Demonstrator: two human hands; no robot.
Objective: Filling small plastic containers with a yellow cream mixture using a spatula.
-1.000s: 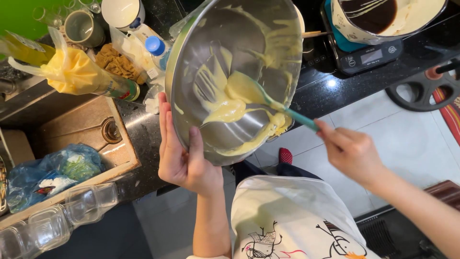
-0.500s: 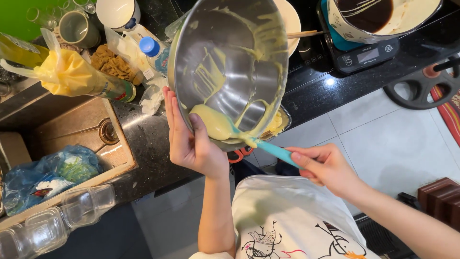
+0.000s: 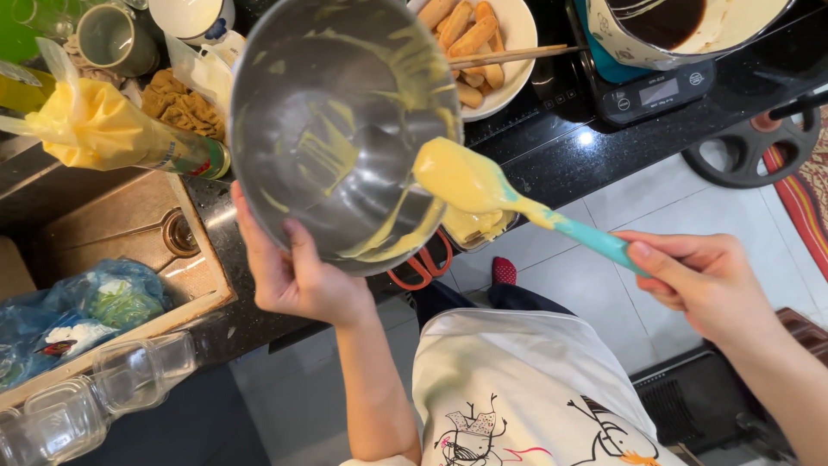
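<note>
Two hands, well apart, share the work: my left hand [image 3: 297, 280] clamps the rim of the steel mixing bowl [image 3: 345, 129], tipped on its side above the dark counter [image 3: 561, 147] with streaks of yellow batter clinging inside, while my right hand [image 3: 699, 280] is closed around the teal handle of the spatula [image 3: 517, 203]. The spatula's blade, heaped with batter, sits at the bowl's lower rim, just above a small container [image 3: 474, 229] already holding some. Behind the bowl sit a plate of ladyfingers [image 3: 492, 43] and a kitchen scale [image 3: 655, 91]; a yellow piping bag [image 3: 95, 129] lies left.
</note>
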